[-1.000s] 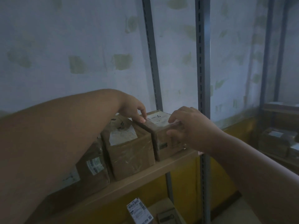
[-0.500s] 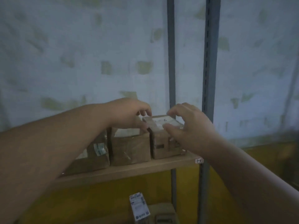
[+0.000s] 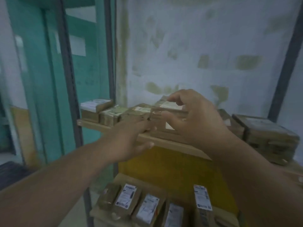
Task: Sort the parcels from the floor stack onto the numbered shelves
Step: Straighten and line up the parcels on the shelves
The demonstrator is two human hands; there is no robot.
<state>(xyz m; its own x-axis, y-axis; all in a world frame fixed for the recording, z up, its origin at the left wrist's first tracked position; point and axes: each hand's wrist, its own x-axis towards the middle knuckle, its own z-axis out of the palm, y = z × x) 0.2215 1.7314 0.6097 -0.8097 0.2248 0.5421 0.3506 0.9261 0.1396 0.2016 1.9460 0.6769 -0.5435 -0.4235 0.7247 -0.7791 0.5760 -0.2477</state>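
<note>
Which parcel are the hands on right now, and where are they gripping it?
The right hand pinches the brown parcel on the upper shelf at its top edge and front face. The left hand rests open against its left side.

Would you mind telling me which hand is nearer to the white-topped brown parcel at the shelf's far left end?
Left. The left hand lies nearer that parcel; the right hand sits farther right.

Left hand (image 3: pixel 131 138) flat, right hand (image 3: pixel 193 118) curled.
</note>
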